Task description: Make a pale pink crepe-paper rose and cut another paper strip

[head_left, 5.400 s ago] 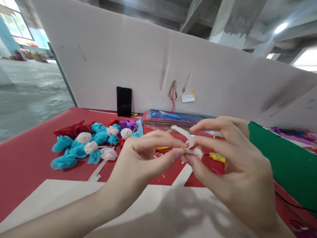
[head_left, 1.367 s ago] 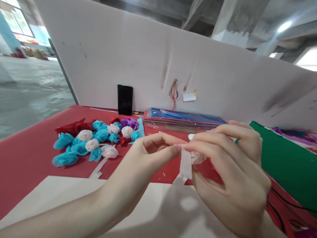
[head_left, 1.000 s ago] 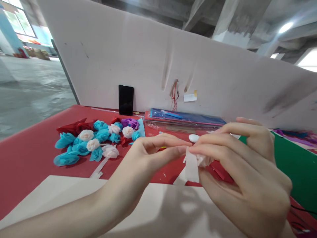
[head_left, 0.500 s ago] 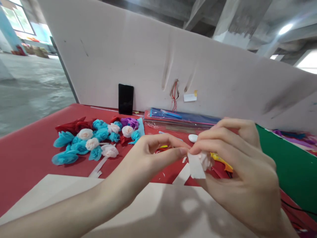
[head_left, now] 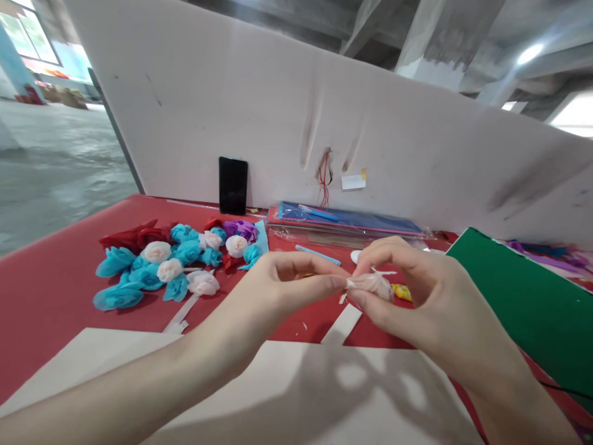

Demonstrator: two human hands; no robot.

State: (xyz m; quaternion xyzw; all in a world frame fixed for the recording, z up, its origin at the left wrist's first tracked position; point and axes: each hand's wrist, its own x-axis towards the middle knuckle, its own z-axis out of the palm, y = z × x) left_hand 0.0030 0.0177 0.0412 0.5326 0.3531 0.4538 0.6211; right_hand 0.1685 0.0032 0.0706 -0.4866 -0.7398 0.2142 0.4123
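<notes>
Between my two hands, above the red table, is a pale pink crepe paper flower [head_left: 376, 285], lying sideways with its narrow base toward the left. My left hand [head_left: 282, 287] pinches the tip of that base between thumb and index finger. From the other side my right hand [head_left: 417, 290] closes its thumb and index finger on the flower near the base. A strip of white paper [head_left: 341, 326] lies on the table just below the hands. Several finished-looking paper flowers, blue [head_left: 189, 252], pale pink [head_left: 170, 270], red and purple [head_left: 241, 230], are heaped at the left.
A large white sheet [head_left: 296, 395] covers the front of the table. At the back a black phone [head_left: 233, 185] leans on the white panel [head_left: 259, 111] beside plastic-wrapped coloured sheets [head_left: 361, 224]. A green board [head_left: 523, 303] stands at the right, and a yellow item [head_left: 401, 292] lies behind my right hand.
My right hand has turned, its thumb coming up under the flower's base. The white strip that hung at the fingertips now shows wrapped or folded at the base. My left hand stays nearly still.
</notes>
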